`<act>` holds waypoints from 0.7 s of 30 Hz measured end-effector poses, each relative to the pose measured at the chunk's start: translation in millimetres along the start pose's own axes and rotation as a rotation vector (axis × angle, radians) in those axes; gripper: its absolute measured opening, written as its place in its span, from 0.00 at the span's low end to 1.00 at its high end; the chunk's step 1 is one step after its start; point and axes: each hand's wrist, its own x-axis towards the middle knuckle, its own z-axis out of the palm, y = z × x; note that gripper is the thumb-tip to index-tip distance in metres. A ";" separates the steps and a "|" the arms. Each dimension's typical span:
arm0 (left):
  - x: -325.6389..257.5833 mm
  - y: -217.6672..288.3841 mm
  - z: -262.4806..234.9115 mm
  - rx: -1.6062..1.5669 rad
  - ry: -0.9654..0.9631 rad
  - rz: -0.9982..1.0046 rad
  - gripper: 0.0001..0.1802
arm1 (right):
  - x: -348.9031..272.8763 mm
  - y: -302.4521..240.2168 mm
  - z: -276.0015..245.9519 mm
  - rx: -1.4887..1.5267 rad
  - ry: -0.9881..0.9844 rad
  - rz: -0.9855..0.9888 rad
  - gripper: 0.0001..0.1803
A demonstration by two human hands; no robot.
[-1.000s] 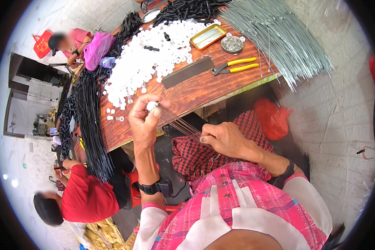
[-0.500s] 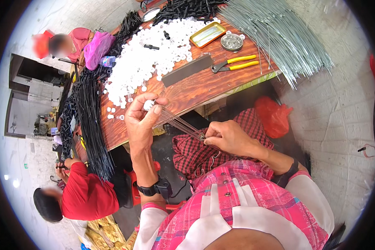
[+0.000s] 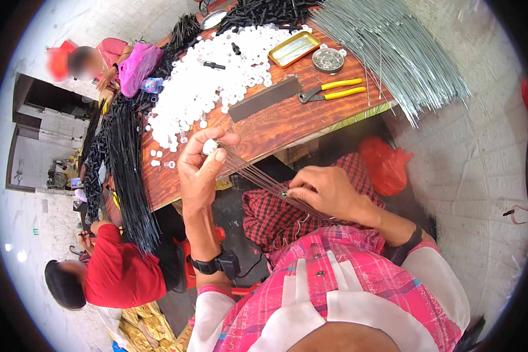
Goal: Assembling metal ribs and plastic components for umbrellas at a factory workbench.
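Note:
My left hand [image 3: 197, 173] is raised in front of the table edge, its thumb and fingers closed on a white plastic cap [image 3: 209, 146] at one end of a bundle of thin metal wires [image 3: 253, 174]. The wires slant down to the right toward my lap. There my right hand [image 3: 327, 190] has its thumb and curled fingers closed on the bundle, by a small dark metal piece [image 3: 284, 194] around the wires. The lower wires pass beneath this hand, over the checked cloth [image 3: 264, 214].
On the wooden table [image 3: 261, 138] are a heap of white caps [image 3: 208, 76], yellow-handled pliers [image 3: 332, 90], a dark grey bar [image 3: 264, 100], a yellow tray [image 3: 294, 48], a round tin [image 3: 328, 59] and many silvery wires [image 3: 393, 53]. Black strands [image 3: 129, 170] hang off the left. Two people sit leftward.
My right hand has shifted slightly right and its fingers have loosened a little, showing more wire beneath it. My left hand stays almost in place. The far person's arm has moved.

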 end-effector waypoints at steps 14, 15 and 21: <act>32.6 14.5 -22.4 -0.070 -0.071 0.045 0.26 | 18.9 21.6 15.6 0.122 -0.026 -0.075 0.08; 31.5 5.5 -19.5 -0.066 -0.068 0.054 0.26 | 17.2 24.2 17.7 0.116 -0.061 -0.026 0.08; 23.8 -8.1 -27.1 -0.133 -0.036 0.009 0.28 | 13.3 27.6 20.3 0.127 -0.121 0.043 0.07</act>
